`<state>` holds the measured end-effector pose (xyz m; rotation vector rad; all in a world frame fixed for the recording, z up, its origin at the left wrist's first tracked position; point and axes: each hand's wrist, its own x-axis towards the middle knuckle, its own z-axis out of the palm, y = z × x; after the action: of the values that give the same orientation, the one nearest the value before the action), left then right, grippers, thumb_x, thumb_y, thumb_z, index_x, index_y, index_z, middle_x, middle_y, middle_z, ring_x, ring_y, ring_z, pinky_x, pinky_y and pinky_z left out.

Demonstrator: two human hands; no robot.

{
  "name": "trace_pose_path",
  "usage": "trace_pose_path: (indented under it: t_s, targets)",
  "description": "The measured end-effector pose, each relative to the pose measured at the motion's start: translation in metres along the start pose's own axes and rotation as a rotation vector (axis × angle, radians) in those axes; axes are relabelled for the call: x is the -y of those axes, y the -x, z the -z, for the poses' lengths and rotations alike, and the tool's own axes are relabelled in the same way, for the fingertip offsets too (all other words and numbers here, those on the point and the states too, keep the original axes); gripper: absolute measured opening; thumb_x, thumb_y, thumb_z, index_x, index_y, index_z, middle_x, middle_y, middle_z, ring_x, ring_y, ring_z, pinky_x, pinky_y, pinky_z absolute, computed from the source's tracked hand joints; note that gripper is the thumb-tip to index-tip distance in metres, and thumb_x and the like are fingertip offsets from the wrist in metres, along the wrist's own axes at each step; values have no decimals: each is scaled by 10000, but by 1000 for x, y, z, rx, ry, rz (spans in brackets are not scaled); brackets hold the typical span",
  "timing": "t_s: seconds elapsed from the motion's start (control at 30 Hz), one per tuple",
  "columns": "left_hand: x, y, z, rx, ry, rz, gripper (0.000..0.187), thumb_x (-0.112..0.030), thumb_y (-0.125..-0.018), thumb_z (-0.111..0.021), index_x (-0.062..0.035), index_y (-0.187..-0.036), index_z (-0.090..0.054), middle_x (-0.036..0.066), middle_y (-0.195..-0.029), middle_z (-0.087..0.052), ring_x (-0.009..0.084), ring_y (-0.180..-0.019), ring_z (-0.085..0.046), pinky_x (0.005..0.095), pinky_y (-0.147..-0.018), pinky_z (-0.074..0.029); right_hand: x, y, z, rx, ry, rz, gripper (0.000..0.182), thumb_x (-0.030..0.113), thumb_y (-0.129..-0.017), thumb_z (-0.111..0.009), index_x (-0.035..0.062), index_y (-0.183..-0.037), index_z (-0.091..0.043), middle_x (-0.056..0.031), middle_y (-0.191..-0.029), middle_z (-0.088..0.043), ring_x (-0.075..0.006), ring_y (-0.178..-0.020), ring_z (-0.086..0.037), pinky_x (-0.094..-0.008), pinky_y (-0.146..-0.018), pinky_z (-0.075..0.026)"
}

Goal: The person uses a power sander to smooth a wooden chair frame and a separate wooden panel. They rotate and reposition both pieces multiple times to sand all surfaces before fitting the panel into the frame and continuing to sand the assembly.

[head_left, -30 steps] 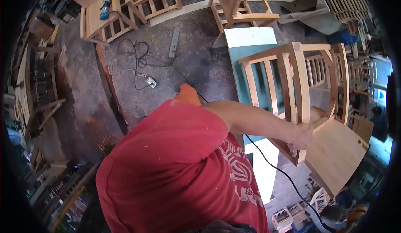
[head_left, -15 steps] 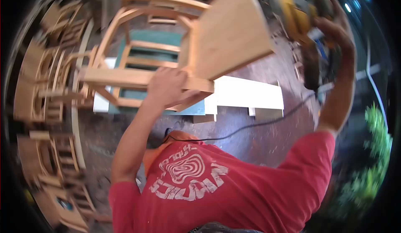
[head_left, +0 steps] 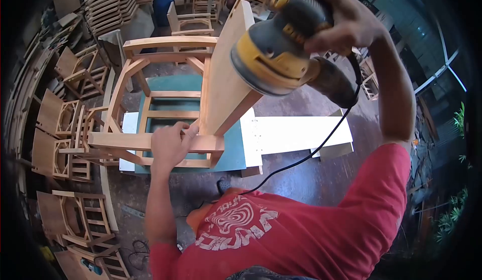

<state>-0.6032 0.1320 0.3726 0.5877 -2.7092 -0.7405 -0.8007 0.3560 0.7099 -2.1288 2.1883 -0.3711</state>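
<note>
An unfinished wooden chair (head_left: 120, 140) lies tipped over on a green-topped bench (head_left: 233, 152), its broad flat panel (head_left: 228, 74) standing up on the right side. My left hand (head_left: 170, 143) is wrapped over the chair's near rail, close to where that rail meets the panel. In my right hand (head_left: 344, 21) is a yellow and black orbital sander (head_left: 281, 49), gripped from above. The sander's round pad faces down and left and overlaps the panel's right face in this view. A dust canister (head_left: 334, 81) sticks out behind the sander.
The sander's black cord (head_left: 296, 162) runs down past my body. A white board (head_left: 301, 132) extends right from the bench. More wooden chairs (head_left: 47, 157) line the left side, and curved wooden parts (head_left: 108, 4) are stacked at the back. A drill (head_left: 91, 266) lies lower left.
My right hand has brought the sander left, from the far right to beside the panel. My left hand keeps its hold on the rail, and the view has shifted.
</note>
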Motion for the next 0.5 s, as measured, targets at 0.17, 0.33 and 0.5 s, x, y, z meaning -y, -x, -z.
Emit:
trace_pose_path:
  t_s: [0.17,0.33,0.5]
  targets:
    - [-1,-2,-12,-103,-24,8,472,-497,-945,-651,-43,-936,-779,120,-698,-723,329,-729,-698,450,-778,-477,-35,-15,3,19,40,65,756,224,-693,-853,103,-1379,-558,-130,-1181,-656,-257,-1097,-644,-382,-952,-528]
    - [-3,-2,-12,-98,-104,-7,430,-468,-932,-664,-55,-915,-782,133,-713,-726,337,-738,-699,459,-763,-496,-65,-67,20,32,-59,-346,781,216,-638,-807,127,-1374,-564,-129,-1162,-657,-269,-1063,-643,-378,-916,-530]
    - [-3,-2,-14,-133,-127,-26,392,-441,-925,-672,-65,-891,-780,136,-717,-725,342,-745,-704,463,-732,-523,-159,-99,22,-120,156,-389,815,256,-687,-831,90,-1432,-545,-148,-1215,-674,-250,-1092,-645,-366,-895,-548]
